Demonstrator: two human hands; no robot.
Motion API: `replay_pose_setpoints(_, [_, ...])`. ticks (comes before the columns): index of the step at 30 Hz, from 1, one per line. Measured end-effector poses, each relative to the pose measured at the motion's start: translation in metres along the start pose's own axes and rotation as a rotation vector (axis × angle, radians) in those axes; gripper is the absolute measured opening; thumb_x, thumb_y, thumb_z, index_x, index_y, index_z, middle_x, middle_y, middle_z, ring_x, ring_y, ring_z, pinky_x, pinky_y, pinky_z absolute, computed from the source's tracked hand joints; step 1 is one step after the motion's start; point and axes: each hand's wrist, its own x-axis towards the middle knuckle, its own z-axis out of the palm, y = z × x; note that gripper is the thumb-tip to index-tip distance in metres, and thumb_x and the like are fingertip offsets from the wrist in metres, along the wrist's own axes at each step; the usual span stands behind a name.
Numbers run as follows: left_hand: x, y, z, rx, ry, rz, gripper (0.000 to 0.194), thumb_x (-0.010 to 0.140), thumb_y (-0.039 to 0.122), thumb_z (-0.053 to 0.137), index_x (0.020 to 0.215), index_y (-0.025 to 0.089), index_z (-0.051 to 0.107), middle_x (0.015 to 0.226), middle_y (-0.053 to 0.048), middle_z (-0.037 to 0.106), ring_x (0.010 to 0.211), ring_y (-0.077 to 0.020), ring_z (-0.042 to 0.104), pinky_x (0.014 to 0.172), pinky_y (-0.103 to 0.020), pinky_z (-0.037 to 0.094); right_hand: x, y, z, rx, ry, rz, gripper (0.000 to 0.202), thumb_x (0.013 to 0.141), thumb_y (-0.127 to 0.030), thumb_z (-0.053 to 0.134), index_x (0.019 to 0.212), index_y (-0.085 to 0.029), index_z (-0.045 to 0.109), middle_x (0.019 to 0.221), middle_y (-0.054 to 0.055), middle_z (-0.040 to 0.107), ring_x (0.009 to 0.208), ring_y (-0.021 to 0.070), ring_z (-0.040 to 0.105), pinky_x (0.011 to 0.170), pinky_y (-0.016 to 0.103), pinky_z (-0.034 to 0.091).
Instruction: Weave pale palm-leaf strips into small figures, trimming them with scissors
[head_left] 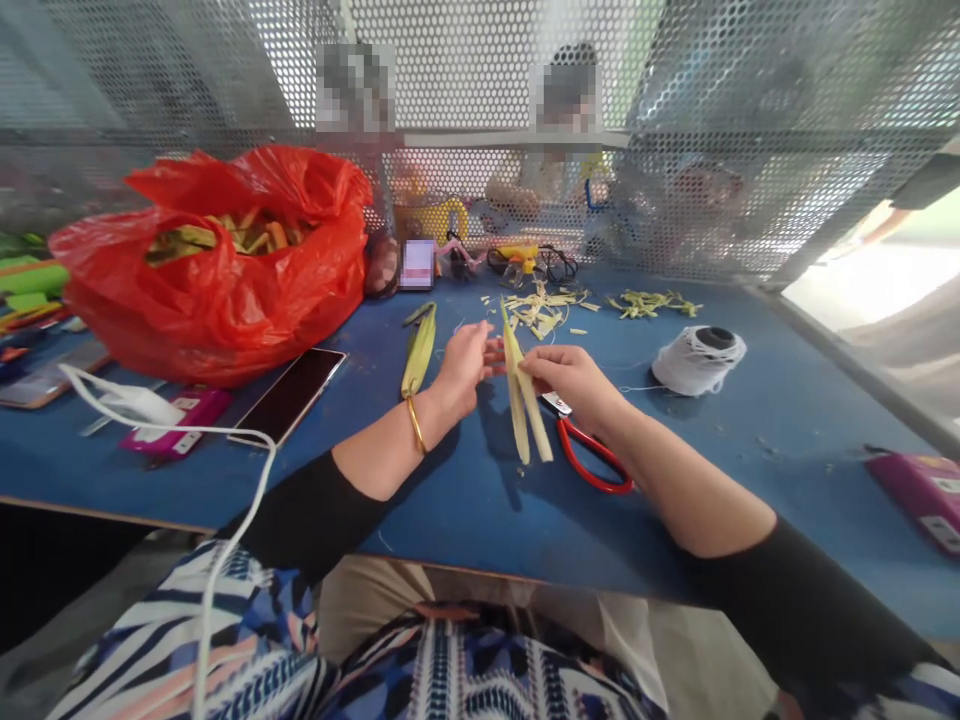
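Note:
Two long strips of pale green corn husk (517, 400), joined near the top, hang above the blue table. My right hand (559, 372) pinches them from the right side, thumb and fingers closed on the husk. Just left of the strips is my left hand (469, 362), its fingers apart and pointing toward the husk; whether a fingertip touches it I cannot tell. Red-handled scissors (596, 470) lie beneath my right hand, their blades partly hidden by it. A folded bundle of green husk (421, 350) rests beside my left wrist.
A red plastic bag (225, 320) full of husks stands at left, near a dark phone (292, 395) and a white cable (262, 470). Husk scraps (544, 308) lie at the back. A white thread spool (697, 362) stands at right. A perforated metal screen (465, 90) borders the table's far side.

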Motion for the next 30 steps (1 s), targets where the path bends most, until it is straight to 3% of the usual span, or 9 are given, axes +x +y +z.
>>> replay_pose_setpoints(2, [0.000,0.001,0.001,0.088,0.017,0.102,0.030,0.092,0.012,0.044,0.119,0.021,0.053,0.073,0.001,0.065,0.055,-0.0094,0.060,0.056,-0.018,0.047,-0.001,-0.005,-0.004,0.046,-0.008,0.031,0.014,0.064,-0.025,0.061,0.053,-0.018,0.058,0.052,-0.001,0.057,0.047,0.0090,0.047,0.051,0.023,0.041])
replay_pose_setpoints(5, [0.000,0.003,0.001,0.161,-0.105,0.141,0.054,0.078,-0.002,0.048,0.126,0.024,0.053,0.072,0.002,0.067,0.055,-0.0103,0.061,0.058,-0.019,0.048,-0.001,-0.007,-0.009,0.146,-0.025,0.098,0.014,0.063,-0.024,0.060,0.051,-0.019,0.055,0.049,0.000,0.053,0.045,0.0104,0.045,0.045,0.024,0.037])
replay_pose_setpoints(7, [0.000,0.003,0.001,0.176,-0.162,0.128,0.056,0.073,-0.004,0.046,0.122,0.020,0.059,0.071,0.001,0.068,0.056,-0.0116,0.063,0.059,-0.022,0.050,0.000,-0.007,-0.012,0.213,-0.030,0.158,0.014,0.064,-0.024,0.059,0.052,-0.019,0.054,0.048,0.001,0.051,0.045,0.0117,0.045,0.043,0.025,0.036])
replay_pose_setpoints(13, [0.000,0.002,-0.002,0.103,-0.193,-0.032,0.013,0.079,0.010,0.059,0.082,0.012,0.072,0.068,-0.005,0.070,0.054,-0.0124,0.063,0.054,-0.021,0.049,0.002,-0.016,-0.027,0.310,-0.208,0.236,0.020,0.071,-0.027,0.057,0.054,-0.020,0.049,0.049,-0.001,0.046,0.041,0.0099,0.039,0.045,0.026,0.043])
replay_pose_setpoints(16, [0.000,0.002,-0.002,0.003,-0.241,-0.188,0.007,0.079,0.008,0.065,0.079,0.010,0.072,0.069,-0.007,0.071,0.056,-0.0116,0.064,0.054,-0.020,0.052,0.001,-0.020,-0.031,0.396,-0.163,0.119,0.019,0.078,-0.033,0.054,0.066,-0.019,0.057,0.059,0.001,0.057,0.044,0.0094,0.043,0.052,0.026,0.049])
replay_pose_setpoints(20, [-0.003,0.004,0.002,-0.146,-0.207,-0.416,0.016,0.086,0.001,0.055,0.082,0.008,0.069,0.063,-0.006,0.069,0.052,-0.0112,0.064,0.051,-0.018,0.053,0.003,-0.016,-0.028,0.329,0.067,-0.099,0.020,0.075,-0.030,0.062,0.091,-0.019,0.066,0.089,0.004,0.071,0.057,0.0102,0.058,0.064,0.028,0.054])
replay_pose_setpoints(23, [-0.003,0.004,0.003,-0.208,-0.189,-0.458,0.019,0.090,0.002,0.050,0.084,0.007,0.068,0.060,-0.006,0.068,0.048,-0.0111,0.063,0.047,-0.017,0.053,0.007,-0.007,-0.026,0.104,0.176,-0.178,0.021,0.068,-0.025,0.069,0.087,-0.019,0.065,0.079,0.001,0.068,0.059,0.0116,0.060,0.063,0.028,0.052])
replay_pose_setpoints(26, [0.001,0.003,0.002,-0.255,-0.157,-0.473,0.019,0.092,0.004,0.049,0.082,0.007,0.066,0.056,-0.004,0.065,0.044,-0.0105,0.061,0.045,-0.017,0.052,0.009,0.001,-0.023,-0.109,0.145,-0.309,0.018,0.068,-0.024,0.068,0.084,-0.019,0.064,0.072,-0.001,0.062,0.064,0.0132,0.060,0.065,0.029,0.053])
replay_pose_setpoints(30, [0.008,0.000,-0.002,-0.252,-0.171,-0.509,0.022,0.093,0.007,0.047,0.076,0.010,0.062,0.049,0.000,0.058,0.037,-0.0081,0.053,0.040,-0.015,0.046,0.004,0.005,-0.017,-0.468,0.069,-0.653,0.021,0.074,-0.019,0.064,0.094,-0.022,0.069,0.093,0.004,0.061,0.077,0.0152,0.061,0.075,0.032,0.053])
